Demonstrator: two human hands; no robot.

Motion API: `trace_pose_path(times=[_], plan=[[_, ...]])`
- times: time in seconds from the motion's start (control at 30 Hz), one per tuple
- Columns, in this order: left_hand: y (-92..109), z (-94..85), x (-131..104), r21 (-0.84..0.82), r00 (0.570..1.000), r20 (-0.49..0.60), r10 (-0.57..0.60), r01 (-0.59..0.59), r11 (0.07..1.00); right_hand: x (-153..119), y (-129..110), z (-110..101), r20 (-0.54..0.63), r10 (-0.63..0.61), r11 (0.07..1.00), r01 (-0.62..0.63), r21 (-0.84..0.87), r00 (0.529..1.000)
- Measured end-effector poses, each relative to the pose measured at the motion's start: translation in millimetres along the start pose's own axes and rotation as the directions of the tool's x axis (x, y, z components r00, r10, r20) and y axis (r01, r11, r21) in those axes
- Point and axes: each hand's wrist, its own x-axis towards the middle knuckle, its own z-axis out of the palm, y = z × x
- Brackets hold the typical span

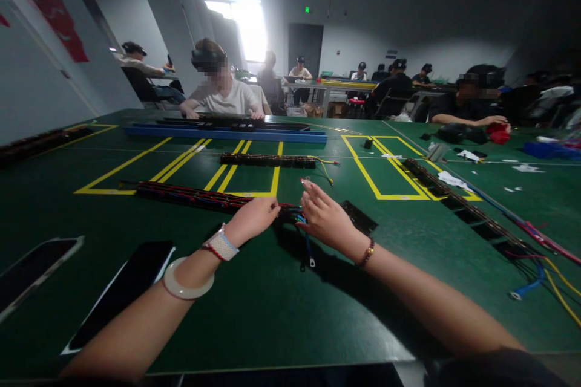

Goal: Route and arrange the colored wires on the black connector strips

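Observation:
Red and dark wires run along a long black strip (190, 196) on the green table (254, 326). At the strip's right end, my left hand (254, 217) is closed, its fingertips pinched on the wire bundle. My right hand (327, 217) is beside it, fingers bent around the wires' loose end, with the index finger and thumb partly apart. Blue and green wires show between the two hands, and a blue wire with a ring terminal (311, 262) hangs below. A flat black piece (358, 216) lies just beyond my right wrist.
Two dark flat devices (122, 284) (36, 269) lie at the left. Behind the hands is a second black strip (267, 161), then a blue rail (227, 134) by a person (227, 94). A long wired strip (458, 205) and scraps are at the right.

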Motion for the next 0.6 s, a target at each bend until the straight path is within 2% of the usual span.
trace_pose_path(times=[0.07, 0.13, 0.3, 0.43, 0.6], plan=[[-17, -2.5, -6, 0.113, 0.995, -0.100, 0.022, -0.010, 0.994, -2, -1, 1, 0.095, 0.050, 0.999, -0.049, -0.013, 0.994], [-34, -3.3, -14, 0.221, 0.985, -0.173, 0.003, 0.036, 0.975, -6, -3, 2, 0.192, 0.113, 0.993, -0.114, -0.006, 0.975], [-70, -4.0, -29, 0.265, 0.979, -0.178, -0.102, 0.148, 0.953, -17, -9, 6, 0.386, 0.278, 0.930, -0.348, 0.122, 0.880], [-98, -7.6, -29, 0.328, 0.974, -0.192, -0.122, 0.181, 0.927, -22, -9, 11, 0.440, 0.250, 0.900, -0.374, 0.222, 0.862], [-122, -19.8, -23, 0.411, 0.984, -0.170, -0.049, 0.116, 0.904, -22, -2, 19, 0.418, 0.240, 0.908, -0.355, 0.222, 0.876]])
